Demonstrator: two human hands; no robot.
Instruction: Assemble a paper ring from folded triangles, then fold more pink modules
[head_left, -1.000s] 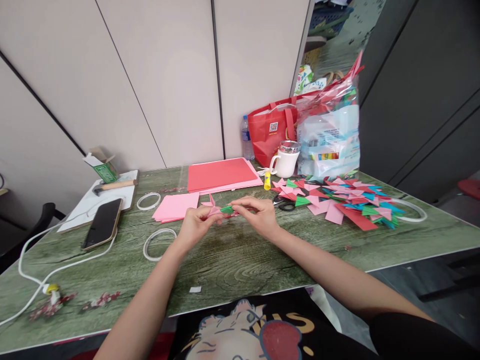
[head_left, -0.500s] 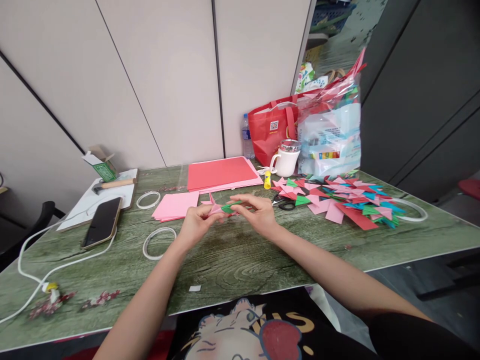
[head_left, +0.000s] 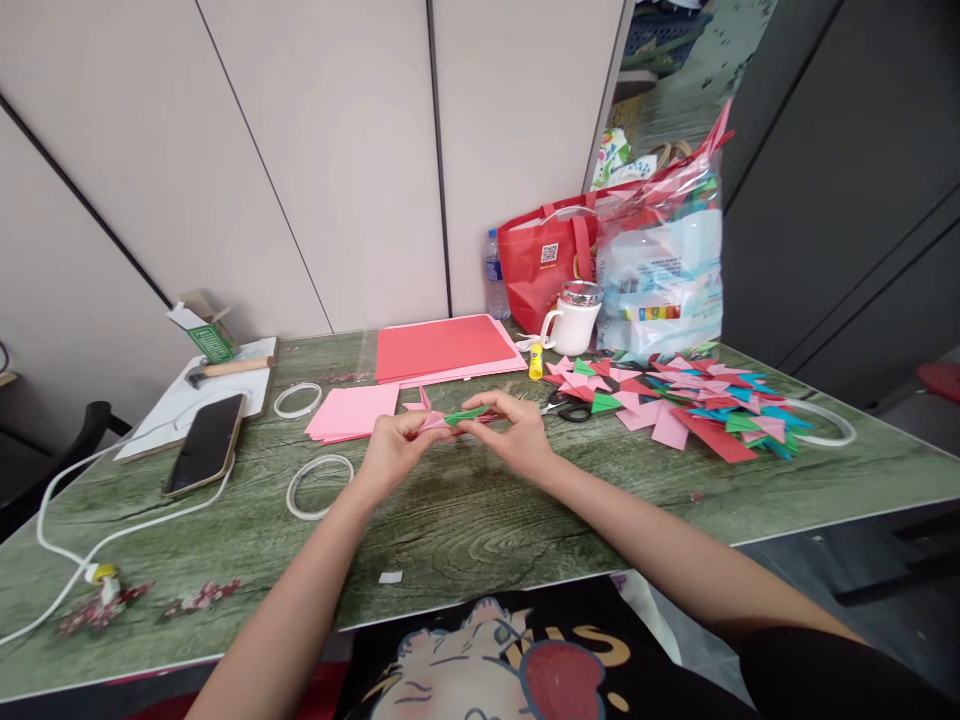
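My left hand (head_left: 394, 448) and my right hand (head_left: 516, 432) meet above the middle of the green wood-grain table (head_left: 480, 520). Between them they pinch a small assembly of folded paper pieces (head_left: 450, 418), pink on the left with a green triangle on top. Both hands have their fingers closed on it. Just behind lies a small stack of pink paper squares (head_left: 352, 411) and a bigger stack of red sheets (head_left: 444, 348). A heap of folded triangles (head_left: 675, 400) in pink, red, green and blue spreads to the right.
Black scissors (head_left: 566, 405) and a yellow glue stick (head_left: 535, 361) lie near the heap. A white mug (head_left: 574, 320), water bottle (head_left: 492, 272), red bag (head_left: 547, 258) and plastic bag (head_left: 660, 262) stand behind. Left: phone (head_left: 204, 445), hammer (head_left: 225, 370), tape rings (head_left: 319, 486), white cable (head_left: 90, 540).
The green piece has tilted and slid a little further along the pink pieces between my fingers. Both hands stay almost in place.
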